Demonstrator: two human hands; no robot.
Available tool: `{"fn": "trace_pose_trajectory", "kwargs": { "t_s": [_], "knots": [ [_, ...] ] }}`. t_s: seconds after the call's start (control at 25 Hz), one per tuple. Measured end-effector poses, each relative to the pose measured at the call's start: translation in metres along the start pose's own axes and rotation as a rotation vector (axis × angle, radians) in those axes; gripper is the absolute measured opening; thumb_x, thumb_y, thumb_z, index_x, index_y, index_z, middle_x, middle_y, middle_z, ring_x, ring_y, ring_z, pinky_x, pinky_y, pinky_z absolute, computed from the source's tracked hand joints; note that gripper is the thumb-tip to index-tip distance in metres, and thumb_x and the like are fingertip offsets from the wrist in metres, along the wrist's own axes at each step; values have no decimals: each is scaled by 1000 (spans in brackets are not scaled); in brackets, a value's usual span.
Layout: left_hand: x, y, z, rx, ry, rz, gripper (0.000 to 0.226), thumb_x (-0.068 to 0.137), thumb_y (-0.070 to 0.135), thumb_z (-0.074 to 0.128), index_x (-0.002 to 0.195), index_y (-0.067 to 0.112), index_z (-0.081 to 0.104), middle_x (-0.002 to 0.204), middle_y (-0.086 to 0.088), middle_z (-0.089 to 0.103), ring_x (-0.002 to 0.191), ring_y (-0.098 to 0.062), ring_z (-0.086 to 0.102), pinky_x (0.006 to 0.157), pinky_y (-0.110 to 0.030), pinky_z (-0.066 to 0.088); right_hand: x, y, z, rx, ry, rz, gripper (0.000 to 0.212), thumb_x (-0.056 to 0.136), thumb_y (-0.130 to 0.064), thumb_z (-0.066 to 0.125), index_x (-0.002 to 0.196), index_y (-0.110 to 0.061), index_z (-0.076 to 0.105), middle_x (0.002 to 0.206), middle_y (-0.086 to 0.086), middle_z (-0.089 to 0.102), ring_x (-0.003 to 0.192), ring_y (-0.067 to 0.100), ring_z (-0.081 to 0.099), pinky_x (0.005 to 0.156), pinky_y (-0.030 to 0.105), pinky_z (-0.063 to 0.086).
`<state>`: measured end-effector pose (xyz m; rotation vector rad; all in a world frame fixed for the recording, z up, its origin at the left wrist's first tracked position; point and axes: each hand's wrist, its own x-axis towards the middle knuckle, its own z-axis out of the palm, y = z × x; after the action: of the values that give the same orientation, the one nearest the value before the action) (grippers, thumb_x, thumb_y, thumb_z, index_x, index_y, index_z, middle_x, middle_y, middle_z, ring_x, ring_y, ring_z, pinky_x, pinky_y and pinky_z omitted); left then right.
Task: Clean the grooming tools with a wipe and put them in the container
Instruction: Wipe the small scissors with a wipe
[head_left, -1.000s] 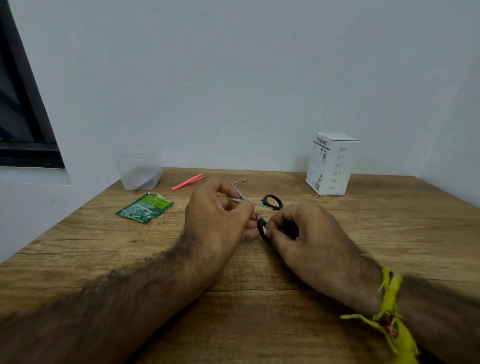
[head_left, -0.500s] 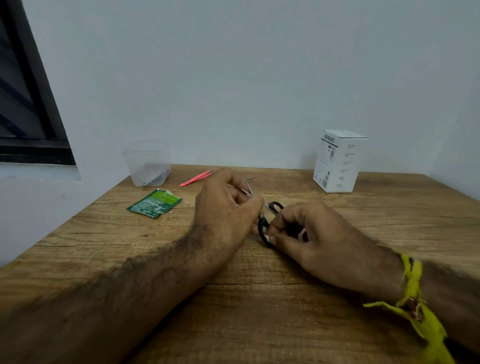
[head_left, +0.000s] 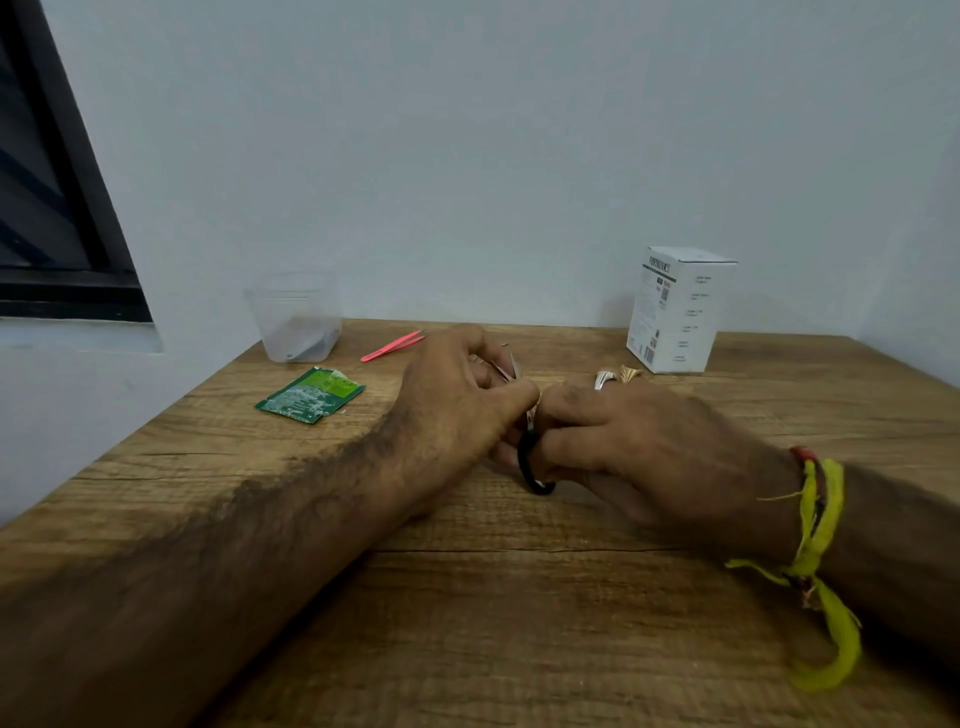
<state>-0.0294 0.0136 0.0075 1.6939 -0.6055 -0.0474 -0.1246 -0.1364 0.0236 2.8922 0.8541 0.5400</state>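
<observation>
Meanwhile, at the far left of the wooden tabletop (head_left: 519, 623), a clear plastic container (head_left: 295, 317) stands against the wall with something grey already lying in its bottom, a torn green wipe sachet (head_left: 310, 395) lies just in front of it, and pink tweezers (head_left: 393, 346) wait beside it, seemingly not yet cleaned. At centre, the person's left hand (head_left: 457, 410) is curled with thumb and fingers pinched around the metal blades of small scissors (head_left: 531, 457); a pale scrap shows between the fingers there, probably the wipe, though it is too hidden to be sure. Right of it, the right hand (head_left: 639, 447) is closed on the scissors' black handle loop, which rests low, just above the wood. Behind that hand lie two small metal pieces (head_left: 618, 375), too blurred to name, and a white box (head_left: 678, 309) stands at the back right. To finish this wipe well, the right hand should likely keep the handle steady while the left draws the wipe from pivot to tips along both faces, fingers kept off the cutting edges, before the scissors travel left across the tabletop into the container, blades down.
</observation>
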Motion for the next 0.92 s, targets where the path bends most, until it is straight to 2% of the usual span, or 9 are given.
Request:
{"fn": "trace_pose_trajectory", "kwargs": {
  "t_s": [0.08,0.16,0.24,0.4,0.56,0.72,0.76,0.92],
  "knots": [
    [0,1,0,-37,-21,-37,17,83,-7,68,94,1,59,63,-15,68,48,-22,65,44,-30,54,1,0,-2,-104,7,-48,23,90,-18,51,94,-17,74,98,6,67,73,25,61,60,31,44],
    [0,2,1,-65,-32,-79,19,81,-7,70,93,2,59,64,-15,66,46,-20,64,41,-26,50,1,-1,-3,-223,23,-91,17,83,-13,66,96,-20,75,101,3,68,73,22,61,61,28,37],
    [1,1,2,-43,-25,-101,21,79,-4,74,93,4,60,62,-11,66,45,-19,62,40,-23,46,0,2,-3,-287,53,-135,24,76,-9,76,98,-20,75,102,3,68,76,20,61,60,30,40],
    [1,0,2,-57,-27,-115,19,79,-4,72,92,2,60,52,-6,65,37,-15,58,37,-20,42,0,2,-3,-277,95,-153,18,81,-12,68,96,-20,74,99,1,67,74,21,60,59,35,46],
    [-1,-2,4,-143,35,-83,16,81,-9,65,93,-1,58,54,-11,67,41,-17,59,41,-21,47,-3,-4,0,-77,25,30,11,85,-25,61,89,-28,70,91,-12,60,76,11,54,60,27,38],
    [-1,-3,3,-169,100,-33,19,83,-9,65,95,3,57,61,-14,71,48,-17,65,47,-24,54,-5,6,9,188,58,353,8,89,-29,63,92,-29,70,86,-19,54,85,2,50,75,30,48],
    [-2,-4,3,-180,110,-29,20,83,-9,65,96,3,56,63,-14,71,49,-17,66,49,-25,55,-4,6,11,252,72,426,6,89,-28,66,90,-29,71,85,-19,56,84,1,52,75,27,48],
    [-3,-9,6,-217,145,-27,25,84,-8,66,103,4,55,64,-12,72,54,-17,69,57,-28,58,1,-3,14,560,129,692,9,87,-25,71,79,-27,75,72,-13,69,72,-5,61,57,9,44]
  ]
}}
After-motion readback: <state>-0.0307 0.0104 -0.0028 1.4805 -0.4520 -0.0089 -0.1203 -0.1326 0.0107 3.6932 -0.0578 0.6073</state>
